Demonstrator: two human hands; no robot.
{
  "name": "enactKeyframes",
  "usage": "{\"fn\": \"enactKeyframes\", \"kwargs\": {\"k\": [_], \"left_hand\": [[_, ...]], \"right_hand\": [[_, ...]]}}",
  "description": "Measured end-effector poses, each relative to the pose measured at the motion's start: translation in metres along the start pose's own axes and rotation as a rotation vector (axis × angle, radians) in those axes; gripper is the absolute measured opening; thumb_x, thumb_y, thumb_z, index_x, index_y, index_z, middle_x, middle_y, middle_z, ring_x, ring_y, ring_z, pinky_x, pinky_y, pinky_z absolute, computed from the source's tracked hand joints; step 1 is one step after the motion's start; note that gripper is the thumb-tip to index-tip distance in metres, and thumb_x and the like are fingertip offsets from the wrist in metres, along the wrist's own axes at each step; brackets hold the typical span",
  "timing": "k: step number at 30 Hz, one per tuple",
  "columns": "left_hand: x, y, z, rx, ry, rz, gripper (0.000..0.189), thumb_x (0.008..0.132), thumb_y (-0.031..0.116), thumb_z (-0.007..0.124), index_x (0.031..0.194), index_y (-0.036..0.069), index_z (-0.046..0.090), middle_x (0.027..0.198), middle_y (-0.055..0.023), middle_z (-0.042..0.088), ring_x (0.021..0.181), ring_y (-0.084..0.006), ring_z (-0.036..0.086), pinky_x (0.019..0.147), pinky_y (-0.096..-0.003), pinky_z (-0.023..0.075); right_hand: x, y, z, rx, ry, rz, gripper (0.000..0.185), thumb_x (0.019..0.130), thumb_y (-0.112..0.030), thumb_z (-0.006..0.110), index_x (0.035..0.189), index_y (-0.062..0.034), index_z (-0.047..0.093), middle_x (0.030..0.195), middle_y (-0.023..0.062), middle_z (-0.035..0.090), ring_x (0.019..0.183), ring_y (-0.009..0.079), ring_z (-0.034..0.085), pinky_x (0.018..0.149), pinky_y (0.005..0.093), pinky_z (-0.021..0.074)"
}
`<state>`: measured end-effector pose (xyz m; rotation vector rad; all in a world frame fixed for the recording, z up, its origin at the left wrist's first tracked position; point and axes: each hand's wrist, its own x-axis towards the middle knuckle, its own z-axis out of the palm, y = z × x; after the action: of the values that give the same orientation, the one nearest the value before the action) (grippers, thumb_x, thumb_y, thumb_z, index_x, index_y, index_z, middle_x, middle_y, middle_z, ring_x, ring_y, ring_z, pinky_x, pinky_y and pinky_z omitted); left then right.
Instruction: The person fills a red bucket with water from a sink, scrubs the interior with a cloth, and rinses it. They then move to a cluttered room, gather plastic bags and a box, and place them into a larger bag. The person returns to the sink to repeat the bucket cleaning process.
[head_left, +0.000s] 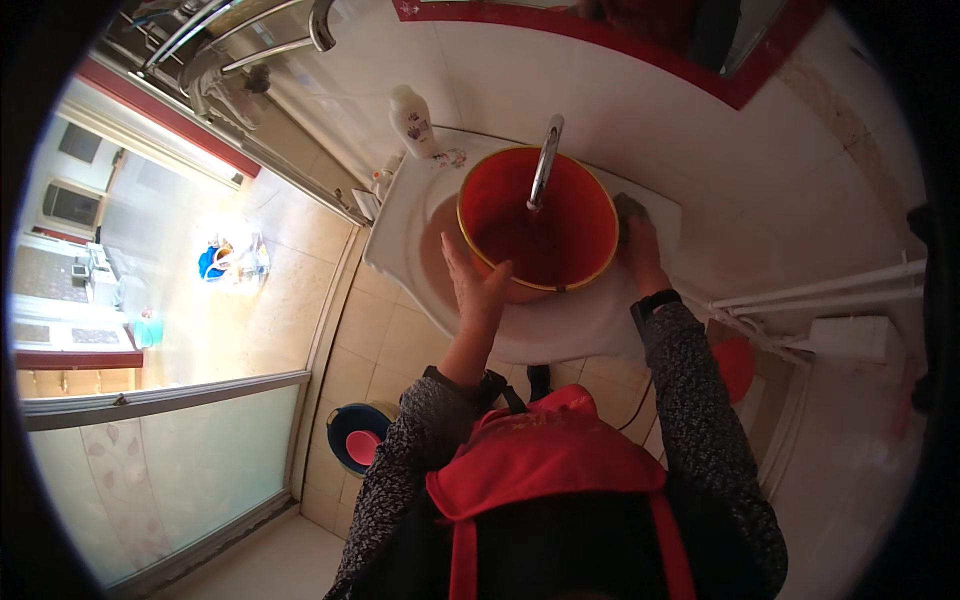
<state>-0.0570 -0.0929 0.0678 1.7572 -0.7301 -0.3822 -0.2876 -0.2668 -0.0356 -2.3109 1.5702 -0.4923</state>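
Observation:
A red bucket with a yellow rim stands in the white washbasin, under the chrome faucet. Its inside looks dark low down; whether it holds water I cannot tell. My left hand is at the bucket's near left side, fingers apart, the thumb by the rim. On the bucket's right, my right hand reaches to a dark grey-green cloth or scrubber on the basin top; the fingers are partly hidden. Pinkish water appears in the basin around the bucket.
A white bottle stands at the basin's back left corner. Above hangs a red-framed mirror. A dark blue basin holding a pink bowl is on the floor to the left. White pipes run along the right wall.

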Motion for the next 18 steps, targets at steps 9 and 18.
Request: {"fn": "enactKeyframes", "kwargs": {"k": [9,18], "left_hand": [[0.027,-0.017,0.019,-0.49,-0.093,-0.306,0.073,0.057,-0.01,0.047,0.127,0.004,0.035,0.121,-0.0096,0.046,0.113,-0.023,0.044,0.097,-0.0317,0.034],[0.023,-0.023,0.02,-0.351,-0.006,-0.15,0.063,0.062,0.0,0.053,0.124,0.004,0.04,0.113,-0.0109,0.054,0.107,-0.0237,0.05,0.094,-0.032,0.0369]], "right_hand": [[-0.015,0.001,0.006,0.102,0.116,0.023,0.038,0.063,-0.002,0.06,0.101,-0.0021,0.051,0.103,0.0192,0.052,0.101,0.0382,0.045,0.086,0.0438,0.0387],[-0.038,-0.003,0.001,0.16,0.052,0.012,0.05,0.074,-0.01,0.059,0.12,0.0003,0.042,0.122,0.0211,0.042,0.114,0.0357,0.039,0.096,0.0403,0.0326]]}}
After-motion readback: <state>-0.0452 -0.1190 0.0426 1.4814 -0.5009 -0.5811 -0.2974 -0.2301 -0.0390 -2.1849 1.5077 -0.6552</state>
